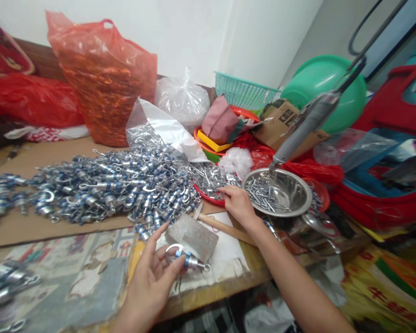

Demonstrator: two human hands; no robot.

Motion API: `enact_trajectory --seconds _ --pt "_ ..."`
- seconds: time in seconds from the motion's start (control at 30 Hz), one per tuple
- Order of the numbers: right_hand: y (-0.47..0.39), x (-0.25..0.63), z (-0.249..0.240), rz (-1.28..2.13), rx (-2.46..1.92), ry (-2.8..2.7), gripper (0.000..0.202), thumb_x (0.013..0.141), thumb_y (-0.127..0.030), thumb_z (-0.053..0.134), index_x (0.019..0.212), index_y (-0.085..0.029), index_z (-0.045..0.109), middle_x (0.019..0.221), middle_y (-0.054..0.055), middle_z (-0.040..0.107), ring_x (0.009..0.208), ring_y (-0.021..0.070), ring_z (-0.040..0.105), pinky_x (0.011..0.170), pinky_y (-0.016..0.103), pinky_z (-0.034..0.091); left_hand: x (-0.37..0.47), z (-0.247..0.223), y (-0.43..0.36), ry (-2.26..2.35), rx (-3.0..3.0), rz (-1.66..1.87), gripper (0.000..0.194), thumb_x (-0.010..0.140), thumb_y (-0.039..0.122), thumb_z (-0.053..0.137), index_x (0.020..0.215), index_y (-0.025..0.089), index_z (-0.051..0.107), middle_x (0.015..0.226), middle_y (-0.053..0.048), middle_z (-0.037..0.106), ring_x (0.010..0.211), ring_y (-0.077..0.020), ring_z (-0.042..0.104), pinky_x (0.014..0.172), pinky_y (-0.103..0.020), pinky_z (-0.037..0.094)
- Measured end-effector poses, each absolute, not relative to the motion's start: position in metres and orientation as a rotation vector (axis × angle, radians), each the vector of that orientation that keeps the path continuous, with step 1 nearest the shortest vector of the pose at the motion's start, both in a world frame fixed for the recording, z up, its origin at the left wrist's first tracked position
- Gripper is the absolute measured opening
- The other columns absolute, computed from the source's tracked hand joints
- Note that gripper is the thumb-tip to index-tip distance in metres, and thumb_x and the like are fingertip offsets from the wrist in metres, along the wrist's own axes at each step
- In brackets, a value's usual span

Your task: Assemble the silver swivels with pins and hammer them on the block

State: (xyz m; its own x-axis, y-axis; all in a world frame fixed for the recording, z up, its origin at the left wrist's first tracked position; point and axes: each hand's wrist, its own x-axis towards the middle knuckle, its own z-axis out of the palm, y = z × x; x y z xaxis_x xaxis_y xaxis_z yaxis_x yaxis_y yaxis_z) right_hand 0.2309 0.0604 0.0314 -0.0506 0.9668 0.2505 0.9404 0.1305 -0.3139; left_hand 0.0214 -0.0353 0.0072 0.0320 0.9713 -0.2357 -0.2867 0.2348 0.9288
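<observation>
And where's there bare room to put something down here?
Mainly the worn printed sheet, between the loose metal fittings at far left and the left hand. A smaller patch of white paper shows right of the grey block, this side of the hammer. It's crowded behind: the fittings heap, red tray and steel bowl sit close together.

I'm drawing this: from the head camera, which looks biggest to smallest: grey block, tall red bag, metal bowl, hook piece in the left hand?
1. Tall red bag
2. Metal bowl
3. Grey block
4. Hook piece in the left hand
</observation>
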Motion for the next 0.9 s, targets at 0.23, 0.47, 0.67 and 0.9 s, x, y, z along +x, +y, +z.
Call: enact_trajectory --seconds 0.23,0.47,0.67,0.9 --pt "0.12 0.261 0.004 0.063 -2.025 -2.112 0.018 0.074 -0.007 0.057 0.088 -0.014 0.066 0.093 0.008 0.065 0.093 0.0215 0.058 0.083 0.038 0.042 0.023 0.003 -0.028 0.987 0.768 1.184 0.081 0.063 0.024 0.07 0.131 0.021 0.026 0.072 -0.001 0.064 0.068 -0.0175 0.063 0.062 -0.028 0.054" --pt "0.109 0.267 0.013 0.122 -1.901 -1.963 0.02 0.081 -0.014 0.047 0.092 -0.015 0.063 0.093 0.008 0.064 0.091 0.0203 0.056 0.082 0.031 0.039 0.019 -0.005 -0.023 1.013 0.735 1.214 0.086 0.059 0.018 0.072 0.13 0.021 0.025 0.068 0.002 0.061 0.063 -0.0161 0.062 0.058 -0.031 0.055" --pt "0.052 0.22 0.034 0.52 -1.623 -2.015 0.019 0.084 -0.026 0.048 0.083 -0.015 0.064 0.074 0.001 0.065 0.064 0.0112 0.058 0.057 0.02 0.044 0.022 -0.004 -0.023 1.032 0.703 1.238 0.086 0.055 0.018 0.073 0.129 0.022 0.028 0.065 0.004 0.06 0.059 -0.0174 0.063 0.055 -0.035 0.056" --pt "0.014 0.175 0.041 1.001 -1.21 -2.212 0.011 0.077 -0.017 0.058 0.073 -0.016 0.068 0.064 -0.002 0.064 0.062 0.0098 0.056 0.058 0.019 0.041 0.021 -0.005 -0.023 1.021 0.724 1.227 0.087 0.056 0.017 0.074 0.129 0.022 0.027 0.065 0.004 0.061 0.056 -0.0153 0.062 0.054 -0.03 0.055"
